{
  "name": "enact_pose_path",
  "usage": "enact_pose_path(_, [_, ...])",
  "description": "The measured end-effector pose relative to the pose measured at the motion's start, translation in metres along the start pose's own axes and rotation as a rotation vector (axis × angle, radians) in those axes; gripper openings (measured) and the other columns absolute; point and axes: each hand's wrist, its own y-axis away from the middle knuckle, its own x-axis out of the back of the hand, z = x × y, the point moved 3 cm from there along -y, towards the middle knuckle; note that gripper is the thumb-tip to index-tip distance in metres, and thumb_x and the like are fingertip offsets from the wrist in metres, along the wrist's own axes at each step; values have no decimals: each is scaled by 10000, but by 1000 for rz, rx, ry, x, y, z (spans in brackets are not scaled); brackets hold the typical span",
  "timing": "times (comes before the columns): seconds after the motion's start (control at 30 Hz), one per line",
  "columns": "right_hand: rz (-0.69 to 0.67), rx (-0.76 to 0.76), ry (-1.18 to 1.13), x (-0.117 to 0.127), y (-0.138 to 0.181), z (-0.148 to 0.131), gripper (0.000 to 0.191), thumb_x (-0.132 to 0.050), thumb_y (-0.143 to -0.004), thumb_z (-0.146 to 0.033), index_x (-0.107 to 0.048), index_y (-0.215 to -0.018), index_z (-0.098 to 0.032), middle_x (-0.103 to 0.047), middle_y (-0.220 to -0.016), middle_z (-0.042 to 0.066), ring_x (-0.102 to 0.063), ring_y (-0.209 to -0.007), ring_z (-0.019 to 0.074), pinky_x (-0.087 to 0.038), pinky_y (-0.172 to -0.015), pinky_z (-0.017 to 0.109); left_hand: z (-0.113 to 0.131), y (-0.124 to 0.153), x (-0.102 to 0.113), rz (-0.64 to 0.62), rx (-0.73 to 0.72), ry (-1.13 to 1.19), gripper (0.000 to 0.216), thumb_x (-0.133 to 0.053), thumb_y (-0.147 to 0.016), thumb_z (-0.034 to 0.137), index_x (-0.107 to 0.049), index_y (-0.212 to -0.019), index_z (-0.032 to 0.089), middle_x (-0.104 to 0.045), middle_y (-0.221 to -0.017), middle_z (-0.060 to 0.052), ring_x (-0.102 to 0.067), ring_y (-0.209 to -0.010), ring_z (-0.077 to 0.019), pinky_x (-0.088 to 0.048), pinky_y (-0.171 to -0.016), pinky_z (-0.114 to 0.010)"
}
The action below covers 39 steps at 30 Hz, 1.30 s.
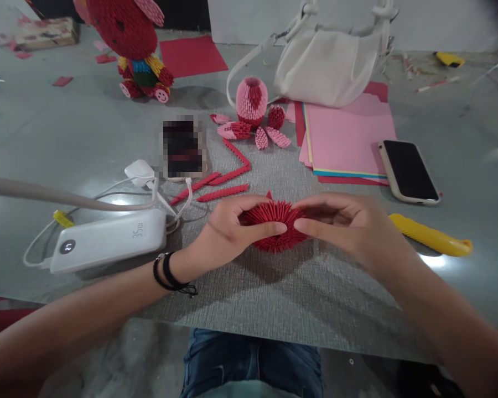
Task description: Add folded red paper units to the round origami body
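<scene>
Both hands grip a round piece of red folded-paper origami (274, 243), its many pointed units radiating outward. My left hand (232, 224) holds its left side, thumb laid across the front. On the right side, my right hand (340, 221) pinches it between thumb and fingers; the fingertips behind are partly hidden. Just beyond lie strips of stacked red paper units (223, 192). Farther back stands a pink and red folded-paper body (252, 102), with small folded-paper parts (261, 138) around its base.
A power bank (108, 241) with cables and a phone (183, 148) lie left. Right are a paper stack (351, 138), another phone (410, 170) and a yellow-handled tool (431, 235). Behind stand a white handbag (327, 66) and a red paper figure (124, 33). The table edge is near my lap.
</scene>
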Motion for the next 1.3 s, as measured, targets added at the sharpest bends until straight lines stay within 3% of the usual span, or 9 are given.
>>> enact_pose_path(0.13, [74,40,-22,1,0,-1,136,-834,-805,-343,-769,-864,-239,-769,-843,17,-725,-777,184,-593,-731,310,1,0,0,13,6,-9,160,-872,-785,261,-772,-860,161,-677,-809,15,-586,-760,-122,-451,-687,-216])
enact_pose_path(0.43, [70,25,73,-8,3,1,36,-754,-834,-264,-740,-844,-233,-747,-866,15,-678,-806,177,-546,-679,286,-2,2,-2,-2,5,-54,174,-862,-796,255,-775,-909,154,-679,-822,13,-589,-762,-126,-443,-674,-226])
enact_pose_path(0.73, [-49,7,-36,-10,-3,5,50,-734,-775,-196,-698,-793,-227,-711,-792,-17,-676,-749,154,-540,-690,270,-1,3,-4,-23,6,-55,162,-873,-784,244,-786,-893,164,-686,-826,18,-593,-765,-117,-444,-678,-221])
enact_pose_path(1.0, [-19,0,-46,-16,-1,0,65,-715,-779,-191,-666,-796,-229,-680,-775,-17,-642,-721,156,-525,-654,272,-1,2,-2,-28,46,-5,222,-896,-756,316,-797,-890,170,-714,-826,-7,-608,-745,-132,-470,-645,-218])
enact_pose_path(1.2, [-5,66,-99,1,-5,5,91,-726,-882,-289,-778,-819,-248,-754,-860,9,-680,-821,172,-548,-740,284,-7,4,-3,-81,127,193,212,-885,-775,282,-804,-941,179,-771,-903,-28,-684,-807,-147,-559,-742,-236])
enact_pose_path(1.3, [12,78,-102,7,-8,5,127,-767,-889,-345,-825,-989,-292,-783,-954,10,-705,-839,171,-576,-727,285,-7,6,-5,-145,182,285,208,-884,-777,240,-804,-959,182,-787,-915,-31,-706,-810,-146,-577,-759,-238])
